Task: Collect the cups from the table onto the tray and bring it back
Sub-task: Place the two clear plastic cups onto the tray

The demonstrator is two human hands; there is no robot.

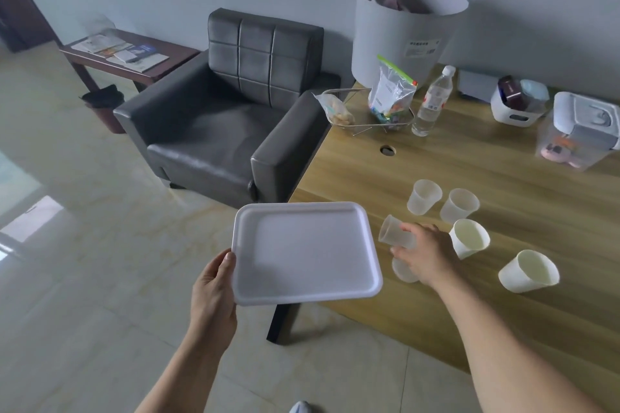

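My left hand [214, 292] grips the left edge of an empty white tray [305, 251], held level over the wooden table's [486, 278] near left corner. My right hand [424, 253] holds a translucent cup [392, 231], tilted on its side just right of the tray's rim. Another translucent cup [402, 270] stands partly hidden under that hand. Two more translucent cups [424, 196] [459, 205] stand farther back. Two white paper cups [469, 238] [529, 271] stand to the right.
At the table's back stand a large white tub [402, 33], a wire basket with snack bags [375, 111], a water bottle [432, 100] and plastic containers [580, 131]. A grey armchair [228, 111] sits left of the table, with a side table [127, 54] and a bin [104, 104] beyond.
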